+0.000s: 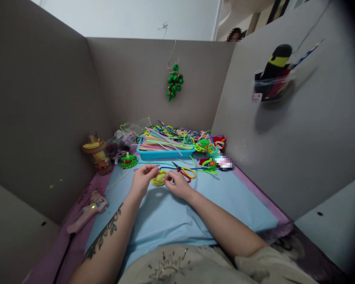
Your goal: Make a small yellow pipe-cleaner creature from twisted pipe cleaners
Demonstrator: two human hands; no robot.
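Bright yellow is shown by the small fuzzy piece (159,179), while the scissors (179,169) are coloured black at the blades and red and yellow at the handles. The tray (165,155) is coloured turquoise blue, and its pipe cleaners (162,142) are striped together in pink, yellow and mint. The glue gun (84,219) is tinted pale pink, the hanging ornament (174,83) is coloured green with red specks, and the left forearm (114,232) is inked with a dark leaf pattern.
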